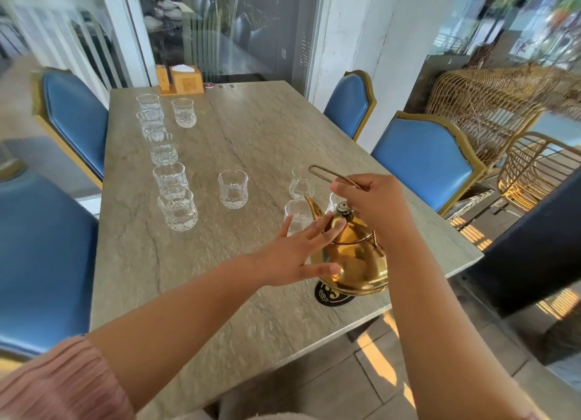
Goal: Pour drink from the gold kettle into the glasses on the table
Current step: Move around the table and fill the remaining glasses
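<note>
The gold kettle [355, 262] stands on a round black coaster [330, 295] near the table's right front edge, spout pointing away. My right hand [374, 202] is shut on its thin wire handle [323, 172], raised above the lid knob. My left hand [295, 253] lies flat with fingers spread against the kettle's left side. Behind the spout stand three clear glasses, one [301, 182] farther and one [297, 217] nearer, the third mostly hidden by my right hand. A single glass [233, 188] sits mid-table. Several more glasses [169, 174] line the left side.
The stone-look table [251, 130] holds a wooden napkin box [182, 80] at its far end. Blue padded chairs [424, 161] stand along both sides. Wicker chairs [490, 105] sit to the right, and a glass wall is behind the table.
</note>
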Available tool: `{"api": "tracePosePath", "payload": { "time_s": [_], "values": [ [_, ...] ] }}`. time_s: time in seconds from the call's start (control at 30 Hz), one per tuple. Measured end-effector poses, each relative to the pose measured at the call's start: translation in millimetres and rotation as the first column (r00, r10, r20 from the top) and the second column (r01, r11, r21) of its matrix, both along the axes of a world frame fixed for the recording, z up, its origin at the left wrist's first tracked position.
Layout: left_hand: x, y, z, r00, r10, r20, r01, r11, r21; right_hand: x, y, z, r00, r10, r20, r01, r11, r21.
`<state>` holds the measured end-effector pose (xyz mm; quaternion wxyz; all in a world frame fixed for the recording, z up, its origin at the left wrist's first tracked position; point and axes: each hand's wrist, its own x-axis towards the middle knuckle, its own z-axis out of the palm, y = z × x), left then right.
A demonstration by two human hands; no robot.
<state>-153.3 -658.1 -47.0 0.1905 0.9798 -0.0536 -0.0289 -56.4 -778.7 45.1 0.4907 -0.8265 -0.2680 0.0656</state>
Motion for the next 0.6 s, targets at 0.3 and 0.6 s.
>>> {"api": "tracePosePath", "payload": {
  "time_s": [0.3, 0.6],
  "values": [
    [-57.9, -30.5, -8.3, 0.973, 0.202, 0.108, -0.170, 0.953, -0.252, -35.0, -29.4, -0.3, 0.912, 0.183, -0.367, -0.104, 0.969, 0.226],
    [-150.4, -16.5, -25.9, 0.940, 0.340, 0.029, -0.310, 0.885, -0.346, -99.3, -2.4, -16.8, 0.573, 0.392, -0.720, -0.250, 0.920, 0.302]
  ]
}}
